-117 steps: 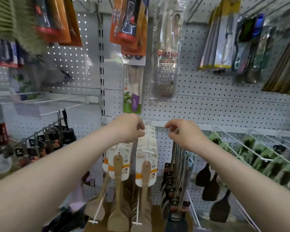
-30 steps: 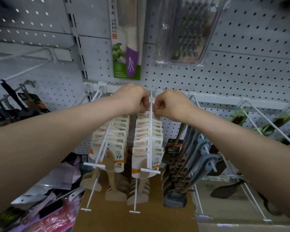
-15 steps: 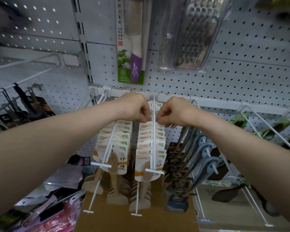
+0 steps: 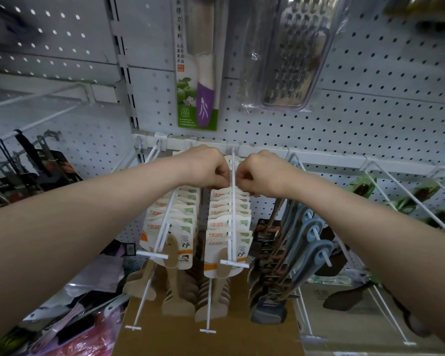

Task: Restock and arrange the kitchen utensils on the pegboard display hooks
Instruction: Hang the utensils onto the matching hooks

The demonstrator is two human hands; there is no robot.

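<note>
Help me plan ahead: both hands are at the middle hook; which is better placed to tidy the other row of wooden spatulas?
Left, probably. Each pinches a spatula card on the middle hook, but the left hand sits just above that row; the right hand would have to cross the hook.

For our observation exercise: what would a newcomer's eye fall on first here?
At centre, the left hand and right hand pinch white-carded wooden spatulas on a white wire hook. Above hang a purple-handled knife on a green card and a steel grater in clear plastic.
</note>
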